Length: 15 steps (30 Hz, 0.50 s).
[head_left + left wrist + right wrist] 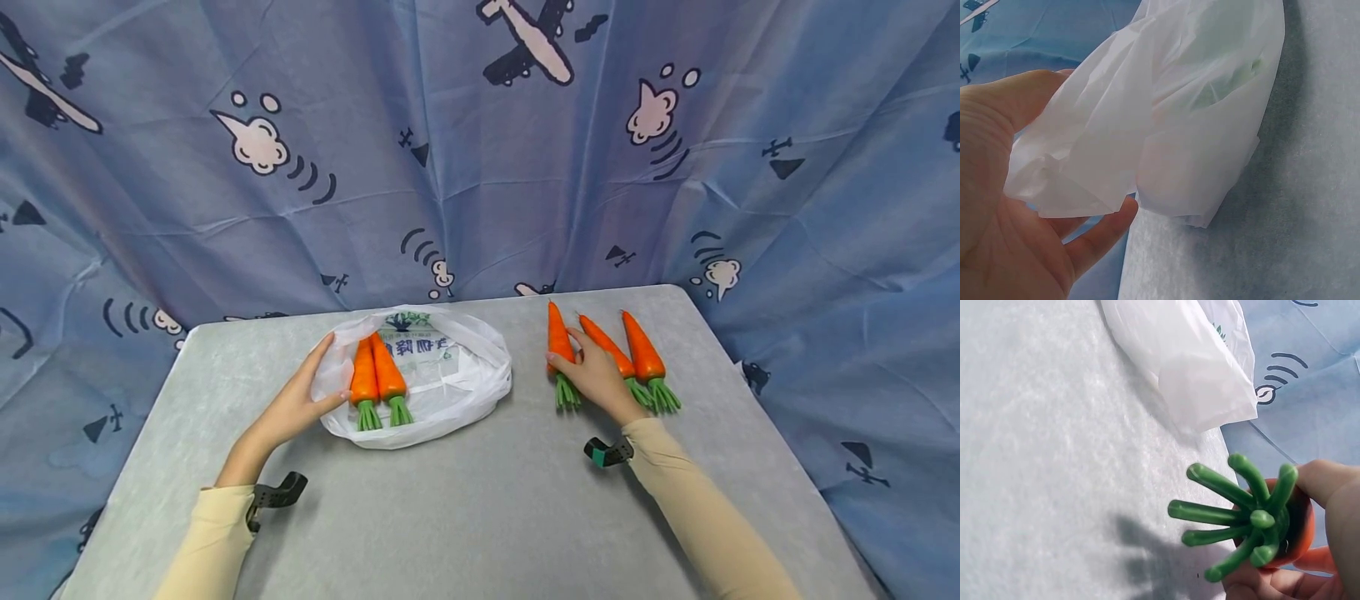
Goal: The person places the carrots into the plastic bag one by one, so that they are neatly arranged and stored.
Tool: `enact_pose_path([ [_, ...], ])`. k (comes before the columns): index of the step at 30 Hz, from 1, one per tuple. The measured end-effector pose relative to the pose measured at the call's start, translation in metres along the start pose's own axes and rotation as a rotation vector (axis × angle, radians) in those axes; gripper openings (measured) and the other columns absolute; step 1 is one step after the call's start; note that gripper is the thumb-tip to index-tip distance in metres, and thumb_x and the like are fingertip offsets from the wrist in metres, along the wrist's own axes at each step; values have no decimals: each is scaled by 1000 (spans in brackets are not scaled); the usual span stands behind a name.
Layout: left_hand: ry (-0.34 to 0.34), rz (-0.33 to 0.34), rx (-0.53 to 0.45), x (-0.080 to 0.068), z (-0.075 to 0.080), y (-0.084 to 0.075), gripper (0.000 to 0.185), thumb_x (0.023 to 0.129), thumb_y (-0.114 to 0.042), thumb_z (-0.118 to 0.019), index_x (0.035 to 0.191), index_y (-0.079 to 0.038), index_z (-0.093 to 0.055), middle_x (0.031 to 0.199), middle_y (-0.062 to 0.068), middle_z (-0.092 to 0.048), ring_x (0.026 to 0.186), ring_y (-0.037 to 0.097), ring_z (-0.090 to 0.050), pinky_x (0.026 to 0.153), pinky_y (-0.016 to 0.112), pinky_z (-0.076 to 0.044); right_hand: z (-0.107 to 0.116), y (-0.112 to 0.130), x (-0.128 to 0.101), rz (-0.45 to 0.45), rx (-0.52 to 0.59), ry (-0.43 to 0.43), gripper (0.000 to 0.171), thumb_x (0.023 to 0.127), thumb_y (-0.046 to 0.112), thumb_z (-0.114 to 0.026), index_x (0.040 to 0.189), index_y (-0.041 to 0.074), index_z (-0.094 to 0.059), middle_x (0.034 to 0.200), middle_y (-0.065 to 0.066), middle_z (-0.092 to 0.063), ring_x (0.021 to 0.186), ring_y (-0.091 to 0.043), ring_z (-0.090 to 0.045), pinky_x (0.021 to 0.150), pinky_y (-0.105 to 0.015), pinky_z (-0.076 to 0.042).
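A white plastic bag [480,392] lies spread open on the table, with two orange carrots [364,375] side by side in its left part. At its left side, my left hand [296,404] holds the bag's edge between thumb and fingers. The left wrist view has the thin film of the bag [1097,125] across the fingers, hiding some of them. To the right, my right hand [596,375] grips a carrot [557,329], thumb on its left side. Its green stem stubs [1210,515] point toward the right wrist camera. Two more carrots [642,346] lie just beyond that hand.
The grey table [480,517] ends at a blue curtain [450,167] printed with planes and clouds. A stretch of table separates the bag from the right-hand carrots. Each wrist wears a black strap mount [609,452].
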<state>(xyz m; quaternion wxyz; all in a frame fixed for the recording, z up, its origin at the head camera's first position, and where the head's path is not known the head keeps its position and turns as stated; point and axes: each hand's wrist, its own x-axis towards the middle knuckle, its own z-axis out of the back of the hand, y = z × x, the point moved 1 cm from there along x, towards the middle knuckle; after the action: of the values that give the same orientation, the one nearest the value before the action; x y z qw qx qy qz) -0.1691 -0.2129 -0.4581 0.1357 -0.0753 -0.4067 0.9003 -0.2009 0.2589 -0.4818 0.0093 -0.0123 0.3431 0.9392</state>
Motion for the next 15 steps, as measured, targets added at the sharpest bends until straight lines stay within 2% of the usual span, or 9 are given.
enact_pose_path([
  [15,-10,-11,-4,0,0,0,97,92,-24,-70,161,-25,-1,168,17,-6,152,47,-12,118,71,-17,0,17,-6,31,79,38,74,92,46,-67,150,8,-41,66,-1,-45,54,-14,-41,48,-23,-35],
])
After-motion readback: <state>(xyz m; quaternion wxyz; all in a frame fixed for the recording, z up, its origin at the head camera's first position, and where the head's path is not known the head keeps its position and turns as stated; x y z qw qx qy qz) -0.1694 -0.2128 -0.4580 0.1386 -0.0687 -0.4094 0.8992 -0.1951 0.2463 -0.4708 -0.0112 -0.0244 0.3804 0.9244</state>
